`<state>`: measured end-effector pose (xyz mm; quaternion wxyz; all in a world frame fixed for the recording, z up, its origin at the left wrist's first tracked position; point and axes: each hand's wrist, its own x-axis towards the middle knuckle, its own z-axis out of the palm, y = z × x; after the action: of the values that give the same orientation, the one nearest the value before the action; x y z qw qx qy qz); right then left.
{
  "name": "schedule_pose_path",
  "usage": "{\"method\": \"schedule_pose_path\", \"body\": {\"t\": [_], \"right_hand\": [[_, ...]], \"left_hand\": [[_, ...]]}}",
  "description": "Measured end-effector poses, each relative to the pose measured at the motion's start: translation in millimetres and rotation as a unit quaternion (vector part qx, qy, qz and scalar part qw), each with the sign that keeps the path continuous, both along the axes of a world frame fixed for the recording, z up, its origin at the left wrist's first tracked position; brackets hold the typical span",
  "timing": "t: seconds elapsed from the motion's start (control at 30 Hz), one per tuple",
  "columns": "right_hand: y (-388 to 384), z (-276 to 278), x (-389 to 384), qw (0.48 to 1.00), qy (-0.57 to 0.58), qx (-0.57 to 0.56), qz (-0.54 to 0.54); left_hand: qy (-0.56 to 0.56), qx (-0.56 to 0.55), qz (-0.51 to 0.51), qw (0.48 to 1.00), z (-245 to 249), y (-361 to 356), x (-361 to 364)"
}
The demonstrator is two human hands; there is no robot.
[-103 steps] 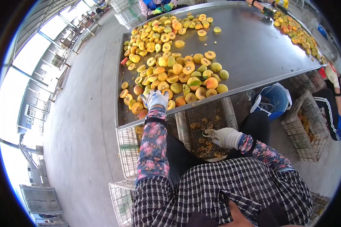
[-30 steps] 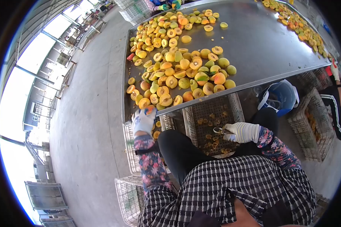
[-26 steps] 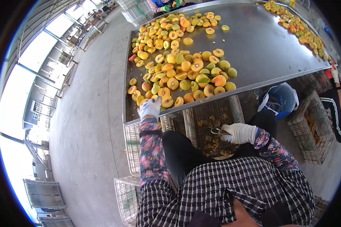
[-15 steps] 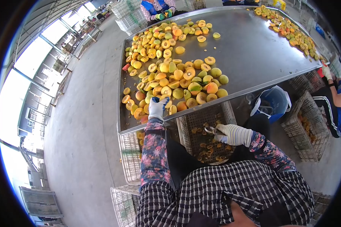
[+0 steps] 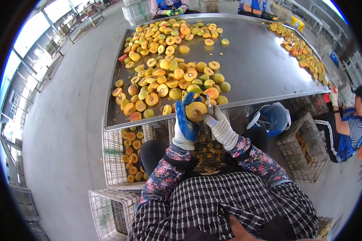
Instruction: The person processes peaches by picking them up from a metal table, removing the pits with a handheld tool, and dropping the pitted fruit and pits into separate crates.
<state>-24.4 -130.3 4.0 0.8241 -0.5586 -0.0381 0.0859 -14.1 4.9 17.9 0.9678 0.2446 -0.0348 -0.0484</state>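
My left hand, in a white glove with a blue coated palm, grips a peach half in front of the table's near edge. The half's cut face is turned up towards me. Close against its right side, my right hand in a striped knit glove is closed round a small metal hand tool, whose upper end sticks up beside the fruit. Beyond both hands, a heap of halved peaches covers the left part of the metal table.
Left of my knees stands a crate of peach halves. Between my legs, another crate holds small brown pieces. A blue bucket and a crate stand right. One person sits at right; others work across the table.
My left hand has lifted a peach half from the heap and brought it right, towards me. My right hand has risen with the tool from over the crate to meet it. The view has shifted.
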Motion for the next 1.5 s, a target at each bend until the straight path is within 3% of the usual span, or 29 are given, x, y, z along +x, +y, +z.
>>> {"method": "schedule_pose_path", "body": {"t": [0.07, 0.13, 0.17, 0.23, 0.27, 0.37, 0.4, 0.6, 0.67, 0.73, 0.8, 0.87, 0.93, 1.0, 1.03, 1.1, 1.2, 1.3, 1.33, 1.43, 1.47, 1.5], "right_hand": [[-1.8, 10.0, -3.2, 0.998, 0.007, -0.047, 0.043], [4.8, 10.4, -0.6, 0.987, -0.108, -0.116, 0.037], [2.5, 11.9, -3.2, 0.968, -0.139, -0.208, 0.027], [-5.9, 27.2, -8.9, 0.900, -0.199, -0.388, 0.008], [-6.5, 25.0, -7.3, 0.867, -0.300, -0.397, -0.014], [-6.6, 46.2, -15.4, 0.749, -0.324, -0.578, 0.024], [-5.3, 40.9, -12.5, 0.718, -0.358, -0.597, 0.015], [-4.2, 32.7, -6.3, 0.687, -0.330, -0.645, 0.057], [-2.5, 26.8, -4.7, 0.695, -0.317, -0.641, 0.073], [-2.6, 25.8, -5.4, 0.702, -0.300, -0.639, 0.095], [-2.3, 28.0, -4.2, 0.705, -0.280, -0.639, 0.125], [-4.7, 22.4, -3.9, 0.689, -0.287, -0.652, 0.135], [-9.1, 13.7, -4.3, 0.692, -0.282, -0.647, 0.152], [-12.3, 3.2, -3.5, 0.714, -0.268, -0.622, 0.179], [-12.9, -0.9, -3.2, 0.743, -0.260, -0.590, 0.179], [-12.6, -4.0, -2.8, 0.797, -0.243, -0.524, 0.177], [-1.5, -1.4, -3.6, 0.842, -0.316, -0.416, 0.138], [9.3, 0.3, -12.3, 0.868, -0.306, -0.372, 0.119], [7.3, 9.4, -14.3, 0.902, -0.175, -0.355, 0.170], [-0.8, 7.3, -9.7, 0.833, -0.124, -0.491, 0.225], [-7.1, 6.6, -8.9, 0.849, -0.156, -0.449, 0.231], [-7.8, 17.5, -7.8, 0.861, -0.098, -0.432, 0.250]], "left_hand": [[0.027, -0.011, 0.025, 0.999, -10.7, -3.7, -3.0], [0.069, -0.025, 0.061, 0.995, -24.1, -2.2, 4.2], [0.072, -0.026, 0.055, 0.996, -32.0, 1.0, 4.9], [0.078, -0.030, 0.042, 0.996, -31.3, 8.5, 4.5], [0.073, -0.024, 0.042, 0.996, -36.1, 11.5, 6.3], [0.060, 0.009, 0.055, 0.997, -14.3, 10.3, -1.3], [0.057, 0.015, 0.039, 0.998, -19.1, 12.0, 0.3], [0.018, 0.053, 0.028, 0.998, -20.7, 15.1, -1.6], [-0.083, 0.340, 0.142, 0.926, -9.4, 14.2, -11.4], [-0.169, 0.546, 0.212, 0.793, -13.0, 17.2, -12.7], [-0.237, 0.678, 0.245, 0.651, -34.1, 28.6, -4.2], [-0.154, 0.501, 0.160, 0.837, -49.4, 24.4, -1.9], [-0.087, 0.359, 0.073, 0.926, -60.0, 24.0, 1.5], [-0.044, 0.282, -0.001, 0.958, -59.5, 29.8, 6.2], [-0.115, 0.410, 0.075, 0.902, -54.6, 30.6, 5.7], [-0.247, 0.625, 0.217, 0.708, -40.0, 31.6, 3.5], [-0.117, 0.412, 0.211, 0.879, -26.7, 18.2, 0.3], [0.024, 0.158, 0.187, 0.969, -23.0, 5.7, -3.2], [0.000, 0.202, 0.183, 0.962, -33.4, 11.8, -0.3], [0.044, 0.236, 0.074, 0.968, -35.6, 25.0, -1.4], [0.004, 0.303, 0.086, 0.949, -32.7, 24.6, -1.2], [-0.034, 0.367, 0.102, 0.924, -25.8, 23.9, -2.0]]}}
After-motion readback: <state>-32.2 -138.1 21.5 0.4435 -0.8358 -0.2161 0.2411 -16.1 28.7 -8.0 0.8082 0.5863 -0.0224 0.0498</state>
